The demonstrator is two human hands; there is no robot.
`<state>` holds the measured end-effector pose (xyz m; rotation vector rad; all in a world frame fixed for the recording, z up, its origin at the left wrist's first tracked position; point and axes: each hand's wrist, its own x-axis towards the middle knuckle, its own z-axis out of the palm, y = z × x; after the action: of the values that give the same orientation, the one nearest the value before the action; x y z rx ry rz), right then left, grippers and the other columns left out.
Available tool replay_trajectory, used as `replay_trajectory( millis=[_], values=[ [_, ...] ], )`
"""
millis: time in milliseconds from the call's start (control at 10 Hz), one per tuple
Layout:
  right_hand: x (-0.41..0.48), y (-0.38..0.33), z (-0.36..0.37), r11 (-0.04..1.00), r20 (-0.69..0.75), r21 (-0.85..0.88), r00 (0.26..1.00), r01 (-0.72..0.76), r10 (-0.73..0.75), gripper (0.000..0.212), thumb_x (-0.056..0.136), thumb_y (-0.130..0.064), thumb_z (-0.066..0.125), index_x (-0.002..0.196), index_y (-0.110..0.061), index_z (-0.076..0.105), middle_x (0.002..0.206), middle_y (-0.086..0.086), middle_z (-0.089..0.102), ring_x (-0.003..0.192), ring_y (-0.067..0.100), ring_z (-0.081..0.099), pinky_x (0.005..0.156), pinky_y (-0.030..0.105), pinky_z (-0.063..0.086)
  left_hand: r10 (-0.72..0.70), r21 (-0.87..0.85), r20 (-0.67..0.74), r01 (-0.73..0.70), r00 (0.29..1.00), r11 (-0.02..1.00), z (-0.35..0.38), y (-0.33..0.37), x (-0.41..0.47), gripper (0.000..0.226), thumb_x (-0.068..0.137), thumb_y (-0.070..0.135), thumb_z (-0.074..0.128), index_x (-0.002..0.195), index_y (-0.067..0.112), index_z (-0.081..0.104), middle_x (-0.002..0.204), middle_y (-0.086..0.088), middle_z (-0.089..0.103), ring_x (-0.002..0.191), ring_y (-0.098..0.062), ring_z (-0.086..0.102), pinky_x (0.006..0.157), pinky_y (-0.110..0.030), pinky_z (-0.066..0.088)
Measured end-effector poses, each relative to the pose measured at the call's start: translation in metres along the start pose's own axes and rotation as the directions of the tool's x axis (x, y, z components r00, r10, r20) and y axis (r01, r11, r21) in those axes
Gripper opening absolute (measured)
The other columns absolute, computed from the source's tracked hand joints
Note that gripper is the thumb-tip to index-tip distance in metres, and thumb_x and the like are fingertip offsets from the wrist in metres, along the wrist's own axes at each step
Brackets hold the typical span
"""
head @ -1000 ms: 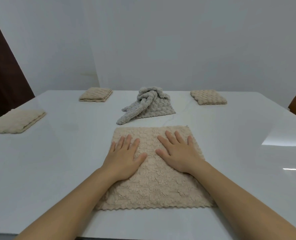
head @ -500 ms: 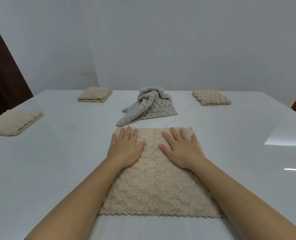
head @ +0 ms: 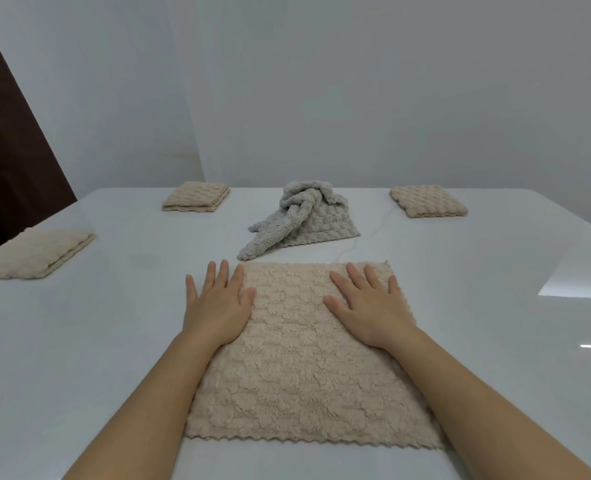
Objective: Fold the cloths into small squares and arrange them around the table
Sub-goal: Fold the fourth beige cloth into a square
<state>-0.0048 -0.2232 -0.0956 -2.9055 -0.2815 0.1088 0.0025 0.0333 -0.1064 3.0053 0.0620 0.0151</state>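
Our left hand (head: 216, 308) lies flat and spread, holding nothing, its palm over the left edge of the beige cloth (head: 307, 368) with the outer fingers on the bare desk (head: 79, 341). Our right hand (head: 370, 306) is just as flat and open, pressed on the cloth near its far right corner. A second ago both palms sat close together in the middle of the cloth; they have since slid up and apart toward the far corners, so we read this as the last of the smoothing stroke. The cloth now lies flat and unfolded right in front of us, near edge toward the desk's front, and we judge the first fold comes next. Just beyond its far edge sits the grey cloth (head: 304, 223), crumpled in a heap and not yet folded. Farther out, three beige squares are already folded and placed: one at the far left (head: 196, 197), one at the far right (head: 429, 201), and one by the left edge (head: 34, 252), all well apart. By that count we are past halfway, with two cloths left. We can read no brand, label or writing on any cloth or on the desk.
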Motion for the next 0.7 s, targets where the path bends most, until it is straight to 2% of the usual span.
replay_trajectory(
  millis=[200,700],
  values=[
    [0.0010,0.0010,0.0003,1.000,-0.029,0.021,1.000,-0.010,0.011,0.058,0.100,-0.059,0.019,0.154,-0.040,0.013,0.164,-0.007,-0.001,0.151,0.019,-0.006,0.119,0.053,-0.007,0.004,-0.161,-0.040,-0.010,0.999,0.987,0.0008,-0.0058,-0.0002,0.058,0.102,0.048,0.021,0.155,0.026,0.014,0.163,0.001,0.005,0.150,-0.018,-0.003,0.121,-0.043,-0.004],
    [0.0023,0.0013,0.0005,1.000,-0.034,0.013,0.999,-0.013,0.013,0.057,0.100,-0.058,0.020,0.154,-0.041,0.014,0.164,-0.008,0.001,0.151,0.019,-0.005,0.119,0.053,-0.005,-0.010,-0.222,-0.056,-0.003,0.998,0.975,-0.0014,-0.0054,0.0003,0.057,0.101,0.047,0.028,0.154,0.028,0.020,0.163,0.002,0.009,0.150,-0.017,-0.001,0.121,-0.041,-0.002]
  ],
)
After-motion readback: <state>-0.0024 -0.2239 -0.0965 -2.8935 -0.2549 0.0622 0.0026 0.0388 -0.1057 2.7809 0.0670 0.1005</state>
